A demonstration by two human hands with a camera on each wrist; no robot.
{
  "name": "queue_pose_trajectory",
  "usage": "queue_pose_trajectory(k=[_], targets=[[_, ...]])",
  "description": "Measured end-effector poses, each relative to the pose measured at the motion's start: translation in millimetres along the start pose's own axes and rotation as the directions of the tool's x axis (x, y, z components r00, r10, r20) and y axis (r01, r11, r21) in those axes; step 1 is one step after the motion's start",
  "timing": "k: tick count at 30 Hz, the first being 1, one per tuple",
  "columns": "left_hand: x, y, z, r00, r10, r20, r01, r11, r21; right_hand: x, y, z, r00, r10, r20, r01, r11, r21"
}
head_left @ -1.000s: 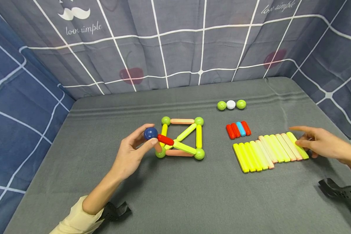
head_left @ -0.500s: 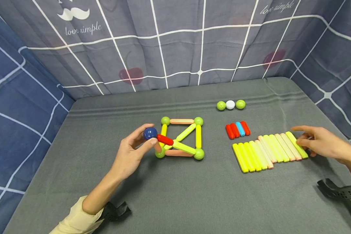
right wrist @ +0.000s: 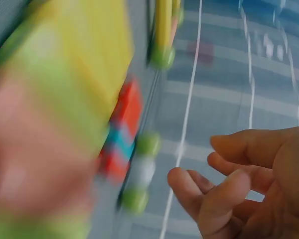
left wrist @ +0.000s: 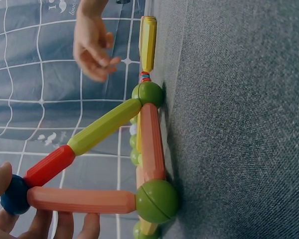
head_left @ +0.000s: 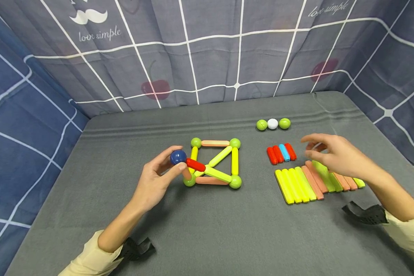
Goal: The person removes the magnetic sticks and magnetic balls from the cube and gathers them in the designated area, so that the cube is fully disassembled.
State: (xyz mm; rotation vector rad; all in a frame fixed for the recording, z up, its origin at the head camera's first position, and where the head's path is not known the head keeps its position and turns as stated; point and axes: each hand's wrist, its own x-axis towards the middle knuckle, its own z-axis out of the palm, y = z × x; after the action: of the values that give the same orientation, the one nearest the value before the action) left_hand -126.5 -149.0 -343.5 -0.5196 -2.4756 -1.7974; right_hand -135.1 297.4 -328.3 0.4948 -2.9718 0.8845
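Fingers of the left hand [head_left: 154,183] pinch a blue ball [head_left: 178,157] above the near-left corner of a frame [head_left: 235,161]. The right hand [head_left: 336,155], fingers loosely parted, hovers over long rods [head_left: 294,186] near 4 short rods [head_left: 277,153].

"love simple" [head_left: 100,34] reads twice on the gridded cloth [head_left: 214,61], once beneath a moustache [head_left: 88,16]

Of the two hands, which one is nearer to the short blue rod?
Right. The right hand hovers a little to the right of the short blue rod; the left hand is well to its left, gripping the blue ball.
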Motion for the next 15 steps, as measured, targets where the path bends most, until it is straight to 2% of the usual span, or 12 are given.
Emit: queue_pose_trajectory(k=[5, 8, 15], targets=[[0.2, 0.3, 0.4, 1.0, -0.002, 0.004, 0.002, 1.0, -0.002, 23.2, -57.0, 23.1, 0.983, -0.183, 0.0, 0.183, 0.982, 0.043], [0.2, 0.4, 0.2, 1.0, -0.006, 0.004, 0.006, 1.0, 0.001, 34.3, -85.6, 37.5, 0.965, -0.263, 0.008, 0.26, 0.958, 0.123], [-1.0, 0.4, -1.3, 1.0, -0.016, 0.004, 0.016, 1.0, 0.005, 51.4, -137.4, 69.5, 0.912, -0.41, -0.012, 0.39, 0.859, 0.331]])
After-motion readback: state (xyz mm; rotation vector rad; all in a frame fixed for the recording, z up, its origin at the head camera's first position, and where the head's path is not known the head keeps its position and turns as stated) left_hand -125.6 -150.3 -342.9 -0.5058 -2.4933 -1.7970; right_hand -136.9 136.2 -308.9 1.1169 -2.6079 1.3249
